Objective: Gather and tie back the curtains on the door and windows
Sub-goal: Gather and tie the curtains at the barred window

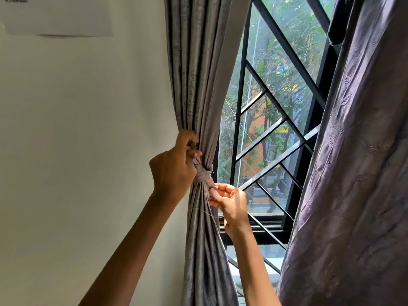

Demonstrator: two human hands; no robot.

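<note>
So the biggest thing in view was the plain cream wall (77, 129), taking up the whole left side. On the far right hung a purple curtain (353, 173), loose and not tied, draped in front of that edge of the window (271, 89). The window had a black metal grille (289, 51) with diagonal bars, and there were trees and an orange building outside.

The grey curtain (196, 62) was at the window's left edge, right where it met the wall. It was already bunched into a tight column of folds, cinched in about halfway down and flaring out again below that.

A white sheet of paper (57, 16) was stuck high up on the wall in the top left corner.

The left hand (174, 166) was up against the wall side of the bunch, just above the cinch. Its fingers were curled in tight and the thumb pinched the upper end of the tie (203, 174) against the folds. The right hand (231, 202) was just below the knot on the window side, palm turned up, with its fingers and thumb pinching the lower tail.

The tie itself was a grey fabric strip the same colour as the curtain, wrapped round the bunch and knotted.
</note>
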